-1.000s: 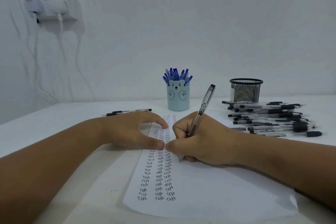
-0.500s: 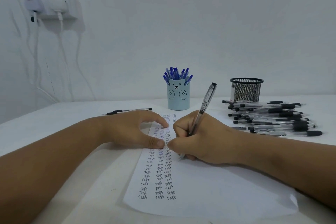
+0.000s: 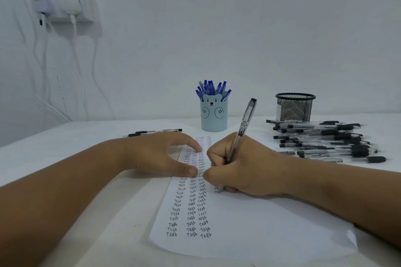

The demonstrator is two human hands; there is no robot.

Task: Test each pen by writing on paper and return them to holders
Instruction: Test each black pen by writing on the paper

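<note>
My right hand (image 3: 243, 169) clamps a clear black-capped pen (image 3: 242, 133), hiding its tip, while my left hand (image 3: 161, 154) presses spread fingers on the white handwritten paper sheet (image 3: 249, 230).

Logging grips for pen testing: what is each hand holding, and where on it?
The right hand grips a black pen on its lower barrel. The left hand holds nothing; it rests on the paper.

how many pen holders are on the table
2. A blue bear cup full of blue pens stands behind the paper, centre. A black mesh cup stands to its right, behind the pile of black pens. None seem hidden.
</note>
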